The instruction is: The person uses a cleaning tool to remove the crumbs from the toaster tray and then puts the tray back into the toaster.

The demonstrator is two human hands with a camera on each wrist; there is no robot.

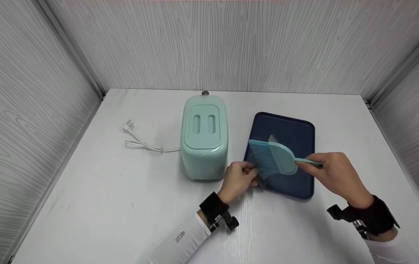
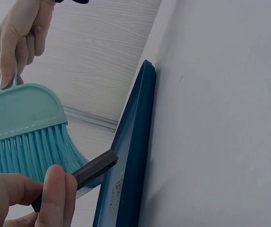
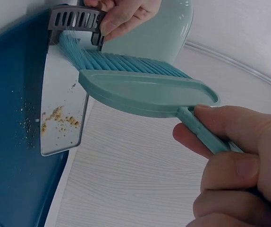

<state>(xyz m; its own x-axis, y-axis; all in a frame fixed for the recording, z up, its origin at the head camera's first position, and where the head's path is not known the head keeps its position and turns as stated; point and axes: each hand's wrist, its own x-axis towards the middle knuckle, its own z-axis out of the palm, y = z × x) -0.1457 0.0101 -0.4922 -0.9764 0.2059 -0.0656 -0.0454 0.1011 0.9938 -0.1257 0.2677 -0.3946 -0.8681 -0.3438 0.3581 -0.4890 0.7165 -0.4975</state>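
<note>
Over the navy tray (image 1: 291, 130), my left hand (image 1: 236, 179) pinches the dark slotted end of a toaster crumb tray (image 3: 62, 97), a long metal plate. Yellow-brown crumbs (image 3: 69, 121) lie on its far part. My right hand (image 1: 335, 176) grips the thin handle of a teal hand brush (image 1: 283, 157). The brush's blue bristles (image 3: 126, 64) reach over the crumb tray near its slotted end; whether they touch the metal is unclear. Small dark specks (image 3: 28, 124) are scattered on the navy tray. In the head view the brush covers much of the crumb tray.
A mint-green toaster (image 1: 205, 161) with its lid on stands left of the navy tray, close to my left hand. Its white cord (image 1: 147, 146) and plug (image 1: 128, 126) lie on the white table to the left. Wood-grain panels (image 1: 231, 44) enclose the table.
</note>
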